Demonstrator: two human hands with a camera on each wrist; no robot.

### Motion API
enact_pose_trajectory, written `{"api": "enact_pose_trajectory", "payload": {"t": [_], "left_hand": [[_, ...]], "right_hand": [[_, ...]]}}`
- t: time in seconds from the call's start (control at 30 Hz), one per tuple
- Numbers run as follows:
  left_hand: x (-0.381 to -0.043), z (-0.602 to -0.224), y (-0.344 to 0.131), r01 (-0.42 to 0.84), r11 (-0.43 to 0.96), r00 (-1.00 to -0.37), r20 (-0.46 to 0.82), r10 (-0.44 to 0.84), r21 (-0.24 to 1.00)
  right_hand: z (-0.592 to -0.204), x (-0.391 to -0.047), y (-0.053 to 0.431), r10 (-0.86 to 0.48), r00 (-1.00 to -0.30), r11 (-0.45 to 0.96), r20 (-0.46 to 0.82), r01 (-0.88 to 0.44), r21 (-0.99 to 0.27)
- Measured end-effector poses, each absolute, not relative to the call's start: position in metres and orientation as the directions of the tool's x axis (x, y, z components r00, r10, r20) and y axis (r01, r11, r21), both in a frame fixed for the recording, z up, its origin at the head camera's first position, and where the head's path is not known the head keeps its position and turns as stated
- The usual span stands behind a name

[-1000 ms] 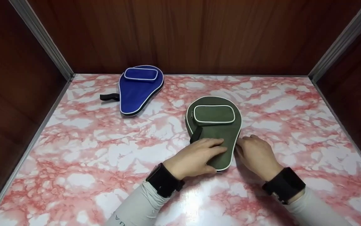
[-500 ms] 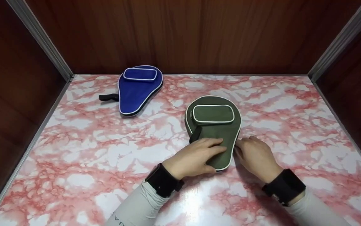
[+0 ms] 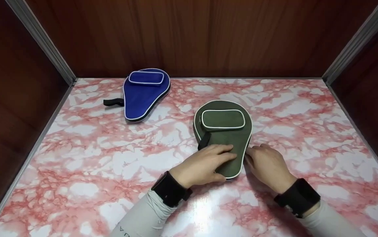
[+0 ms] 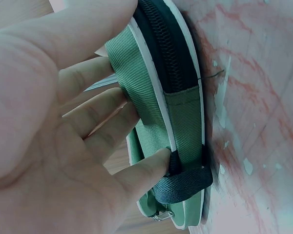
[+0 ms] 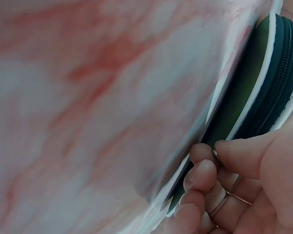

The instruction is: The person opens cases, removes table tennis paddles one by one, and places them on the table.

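Near the middle of the red-and-white marbled tabletop (image 3: 87, 158), a green table-tennis racket case (image 3: 225, 138) lies flat, long axis running near to far, narrow end nearest. Left hand (image 3: 202, 166): resting across the narrow part, fingers extended, gripping nothing. Right hand (image 3: 269, 166): at the case's right edge, nearer the black zipper (image 5: 280, 75), thumb and forefinger pinching what appears to be its metal pull (image 5: 215, 153).

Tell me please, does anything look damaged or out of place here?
In the left wrist view, a small dark strand sticks out from the green case, near the zipper; it looks like a loose thread. Nothing else stands out.
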State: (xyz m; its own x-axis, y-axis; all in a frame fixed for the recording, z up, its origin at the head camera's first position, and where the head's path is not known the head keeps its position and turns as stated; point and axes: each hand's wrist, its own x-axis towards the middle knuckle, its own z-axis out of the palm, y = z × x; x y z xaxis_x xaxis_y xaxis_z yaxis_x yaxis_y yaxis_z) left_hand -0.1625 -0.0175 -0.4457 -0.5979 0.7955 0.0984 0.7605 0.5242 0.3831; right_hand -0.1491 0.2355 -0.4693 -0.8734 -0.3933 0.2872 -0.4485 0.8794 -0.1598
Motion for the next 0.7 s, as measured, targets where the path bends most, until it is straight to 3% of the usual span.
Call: {"api": "enact_pose_trajectory", "payload": {"t": [0.7], "left_hand": [[-0.1629, -0.4462, -0.0178, 0.760, 0.523, -0.597, 0.098, 0.796, 0.385]], "right_hand": [[-0.4707, -0.1394, 0.2324, -0.397, -0.871, 0.870, 0.288, -0.457, -0.184]]}}
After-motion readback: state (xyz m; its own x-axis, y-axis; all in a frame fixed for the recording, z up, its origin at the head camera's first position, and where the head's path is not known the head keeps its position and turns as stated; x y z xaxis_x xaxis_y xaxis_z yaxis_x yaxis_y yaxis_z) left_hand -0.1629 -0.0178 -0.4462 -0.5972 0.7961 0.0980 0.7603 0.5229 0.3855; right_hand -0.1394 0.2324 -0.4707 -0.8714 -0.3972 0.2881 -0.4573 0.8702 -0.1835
